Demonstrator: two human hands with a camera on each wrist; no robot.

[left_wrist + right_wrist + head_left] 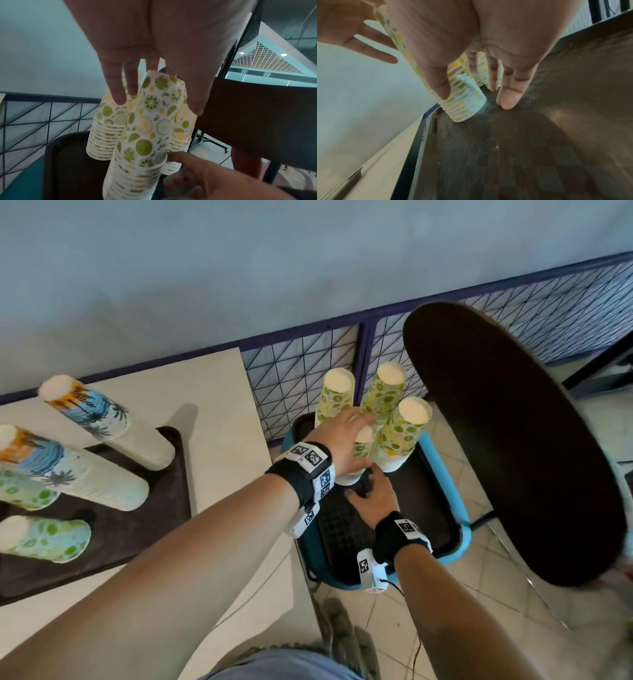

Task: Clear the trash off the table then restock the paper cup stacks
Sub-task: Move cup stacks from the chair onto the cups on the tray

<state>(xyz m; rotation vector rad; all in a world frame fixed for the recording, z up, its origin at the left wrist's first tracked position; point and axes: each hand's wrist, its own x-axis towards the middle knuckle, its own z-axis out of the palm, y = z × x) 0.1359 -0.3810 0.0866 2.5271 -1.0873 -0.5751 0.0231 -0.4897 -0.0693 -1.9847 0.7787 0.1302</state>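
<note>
A short stack of lime-print paper cups stands upside down on a dark tray on a blue chair. My left hand hovers over its top, with straight fingers on one side and the thumb on the other. My right hand is low at the stack's base, thumb against the bottom rims, fingertips on the tray. Three taller lime-print stacks stand just behind. On the table, another dark tray holds palm-print stacks and lime-print stacks.
A dark brown oval board rises close to the right of the chair tray. A wire mesh fence with a blue frame stands behind the chair, against a pale wall. Tiled floor lies below the chair.
</note>
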